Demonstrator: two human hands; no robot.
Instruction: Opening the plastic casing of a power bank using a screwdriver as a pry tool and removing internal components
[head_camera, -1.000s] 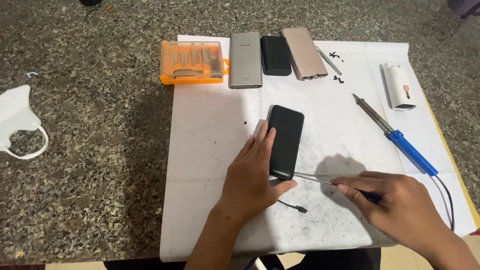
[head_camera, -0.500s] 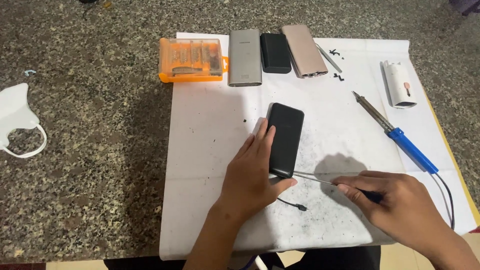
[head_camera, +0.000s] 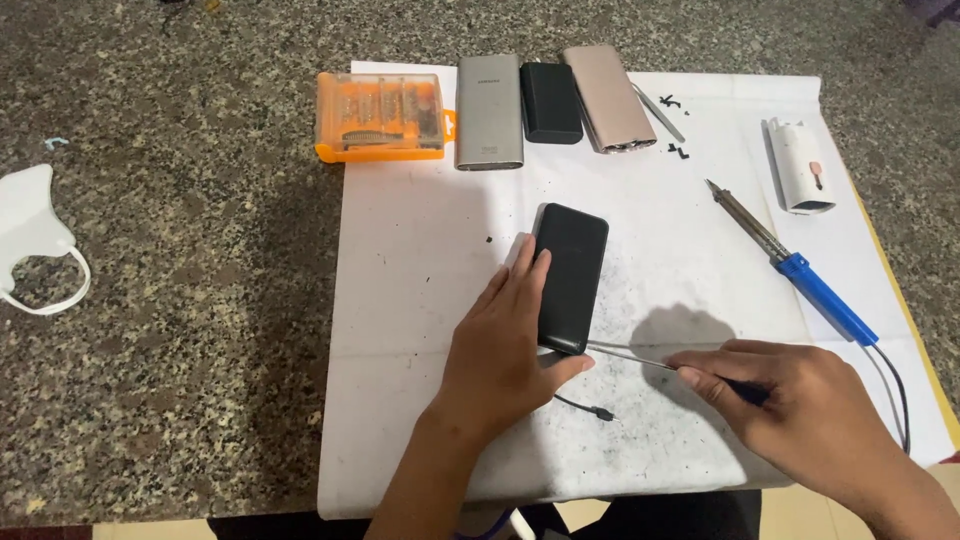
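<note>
Black and smooth, the slim rectangular power bank with rounded corners lay flat on the white paper sheet that covered part of the speckled granite counter. Your left hand rested along its left edge, fingers stretched forward against the casing and thumb tucked under its near end, steadying it rather than lifting it. Your right hand was closed in a pinch around a thin metal pry tool, a pale, flat strip whose tip met the near right corner of the power bank; whether the tip had entered the seam I cannot tell, the view being too coarse there. A short black wire with a small plug lay on the paper just below your left thumb.

Further back stood a row of cases: a translucent orange plastic bit box, a grey metal power bank, a shorter matte black one and a rose-gold one, side by side and close together. A soldering iron with a blue handle lay slanted to the right, and beyond it a white plastic shell. Dark specks and scuffs marked the paper near your hands. A white face mask sat well apart on the stone at far left.
</note>
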